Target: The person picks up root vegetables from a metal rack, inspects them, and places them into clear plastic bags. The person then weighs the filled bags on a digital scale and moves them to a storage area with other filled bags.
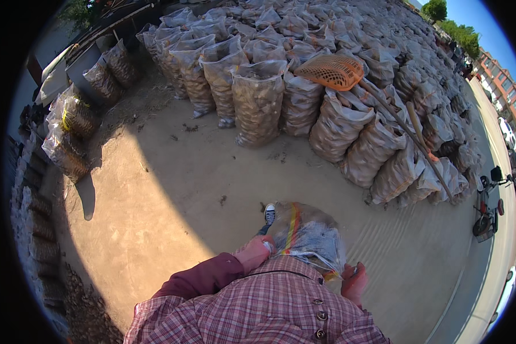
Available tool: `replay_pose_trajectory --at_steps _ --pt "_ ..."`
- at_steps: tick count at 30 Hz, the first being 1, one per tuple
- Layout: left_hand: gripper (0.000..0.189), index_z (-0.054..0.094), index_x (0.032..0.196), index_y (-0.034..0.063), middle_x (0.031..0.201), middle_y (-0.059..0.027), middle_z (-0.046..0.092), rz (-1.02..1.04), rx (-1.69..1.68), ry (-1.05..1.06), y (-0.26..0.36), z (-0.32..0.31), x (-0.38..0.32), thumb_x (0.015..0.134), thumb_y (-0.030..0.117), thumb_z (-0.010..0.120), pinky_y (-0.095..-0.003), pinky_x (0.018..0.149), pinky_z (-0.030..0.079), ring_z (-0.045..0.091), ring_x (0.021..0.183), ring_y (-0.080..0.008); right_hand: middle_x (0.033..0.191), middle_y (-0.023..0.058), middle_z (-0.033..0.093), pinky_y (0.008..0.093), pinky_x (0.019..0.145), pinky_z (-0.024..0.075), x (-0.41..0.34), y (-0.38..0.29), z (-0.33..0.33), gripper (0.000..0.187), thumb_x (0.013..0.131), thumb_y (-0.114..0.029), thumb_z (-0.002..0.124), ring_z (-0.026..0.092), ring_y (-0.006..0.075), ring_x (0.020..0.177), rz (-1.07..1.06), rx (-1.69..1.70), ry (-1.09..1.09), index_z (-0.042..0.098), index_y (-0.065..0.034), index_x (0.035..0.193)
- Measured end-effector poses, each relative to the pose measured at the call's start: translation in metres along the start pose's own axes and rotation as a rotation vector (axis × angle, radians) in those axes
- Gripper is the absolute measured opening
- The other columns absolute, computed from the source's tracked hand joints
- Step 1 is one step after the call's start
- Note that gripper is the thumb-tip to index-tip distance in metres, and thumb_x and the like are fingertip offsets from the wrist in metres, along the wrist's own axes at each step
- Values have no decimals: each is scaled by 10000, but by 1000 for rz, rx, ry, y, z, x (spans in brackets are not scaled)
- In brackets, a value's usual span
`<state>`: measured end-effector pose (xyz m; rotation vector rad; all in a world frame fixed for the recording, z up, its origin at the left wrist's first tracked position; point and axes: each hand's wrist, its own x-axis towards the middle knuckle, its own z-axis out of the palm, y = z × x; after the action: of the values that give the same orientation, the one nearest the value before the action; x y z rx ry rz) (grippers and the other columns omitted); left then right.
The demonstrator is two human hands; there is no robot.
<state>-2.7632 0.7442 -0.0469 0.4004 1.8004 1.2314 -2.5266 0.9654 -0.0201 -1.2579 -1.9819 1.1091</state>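
Observation:
A full translucent plastic woven sack [305,228] with yellow and red stripes hangs or leans against my front, its mouth towards my body. My left hand [258,251] is closed around the gathered left corner of the sack's mouth. At the opposite corner, my right hand [354,279] pinches the edge of the plastic. Between the two hands the rim is drawn taut. What fills the sack cannot be made out clearly. One canvas shoe [269,213] of mine shows just left of the sack.
Rows of filled sacks [258,103] stand ahead and to the right. An orange plastic basket scoop [333,71] with a long wooden handle [406,129] rests on them. More sacks [69,133] stand at left, near loose brown produce [84,301]. A motorcycle [486,210] is parked at right.

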Motion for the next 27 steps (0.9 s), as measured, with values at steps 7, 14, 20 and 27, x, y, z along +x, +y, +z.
replay_pose_trajectory --at_steps 7,14,20,27 --pt "105 638 881 75 788 -103 623 -6 -19 80 50 -69 117 798 137 658 -360 699 474 609 765 -237 641 79 568 258 460 376 182 -86 89 325 945 -223 489 447 102 482 48 42 -171 576 71 835" --pt "68 651 801 47 754 -45 653 -52 -132 199 58 -87 253 783 101 688 -328 672 481 622 727 -177 669 95 608 282 470 409 390 -94 215 178 900 -112 559 507 142 477 178 283 -537 551 62 935" --pt "164 642 829 34 774 -135 647 -118 360 239 93 -90 392 696 92 720 -340 638 502 644 728 -303 556 71 495 334 579 496 561 -70 352 312 947 -213 441 451 159 430 393 267 -681 533 9 747" --pt "137 646 875 30 789 -103 655 -488 -119 532 119 -129 512 812 152 653 -331 658 499 642 747 -231 475 71 367 375 689 522 700 -117 426 451 964 -272 414 433 190 440 652 478 -799 404 -39 578"
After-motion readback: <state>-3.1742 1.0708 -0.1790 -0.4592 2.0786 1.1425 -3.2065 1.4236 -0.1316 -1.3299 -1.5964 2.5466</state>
